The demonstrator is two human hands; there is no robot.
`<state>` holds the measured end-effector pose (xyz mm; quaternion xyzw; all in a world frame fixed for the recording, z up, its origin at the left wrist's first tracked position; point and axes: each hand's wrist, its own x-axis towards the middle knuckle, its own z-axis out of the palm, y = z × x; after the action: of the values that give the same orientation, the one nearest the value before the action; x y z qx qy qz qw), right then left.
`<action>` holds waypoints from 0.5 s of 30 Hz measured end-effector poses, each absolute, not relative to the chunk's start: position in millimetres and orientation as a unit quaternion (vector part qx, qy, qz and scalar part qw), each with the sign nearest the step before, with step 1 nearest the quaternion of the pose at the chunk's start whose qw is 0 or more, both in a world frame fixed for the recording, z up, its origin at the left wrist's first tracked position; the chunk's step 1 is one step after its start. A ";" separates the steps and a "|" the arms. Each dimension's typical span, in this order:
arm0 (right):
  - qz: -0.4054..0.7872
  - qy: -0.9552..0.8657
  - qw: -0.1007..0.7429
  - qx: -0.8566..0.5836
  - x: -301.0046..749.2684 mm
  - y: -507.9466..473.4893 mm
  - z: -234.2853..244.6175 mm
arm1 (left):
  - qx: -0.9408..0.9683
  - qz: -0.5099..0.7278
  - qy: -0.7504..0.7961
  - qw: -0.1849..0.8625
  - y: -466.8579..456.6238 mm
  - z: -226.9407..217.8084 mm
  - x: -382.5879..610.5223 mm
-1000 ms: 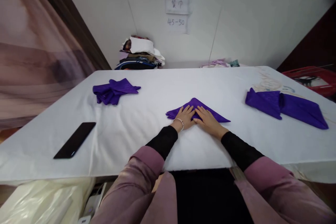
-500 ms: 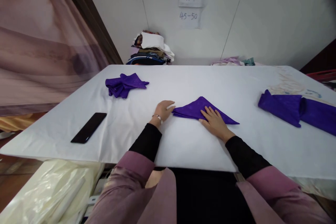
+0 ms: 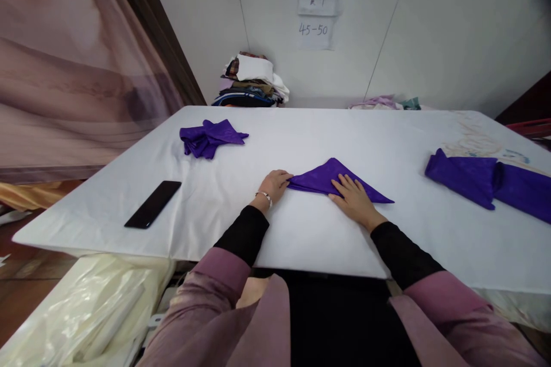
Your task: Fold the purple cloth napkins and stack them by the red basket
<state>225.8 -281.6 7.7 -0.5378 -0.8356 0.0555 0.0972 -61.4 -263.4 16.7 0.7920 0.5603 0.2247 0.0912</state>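
A purple napkin folded into a triangle lies on the white table in front of me. My left hand is at its left corner, fingers curled and pinching the cloth's tip. My right hand lies flat on the napkin's lower right part, fingers spread and pressing it down.
A crumpled purple napkin lies at the far left of the table. Two flat purple napkins sit at the right. A black phone rests near the left edge. Stacked cloths stand by the back wall. Plastic-wrapped material lies lower left.
My left hand slid off the middle of the napkin to its left corner and closed on the tip. My right hand stayed flat on the cloth. The camera view shifted slightly.
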 end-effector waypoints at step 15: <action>0.062 -0.835 0.115 -0.534 229.3 -280.2 4.5 | 0.795 0.193 0.571 0.072 -269.1 22.0 -62.5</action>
<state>229.3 -280.2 4.5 -0.5340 -0.8354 0.0618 0.1146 -62.5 -269.1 22.0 0.7945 0.5712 0.1927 0.0724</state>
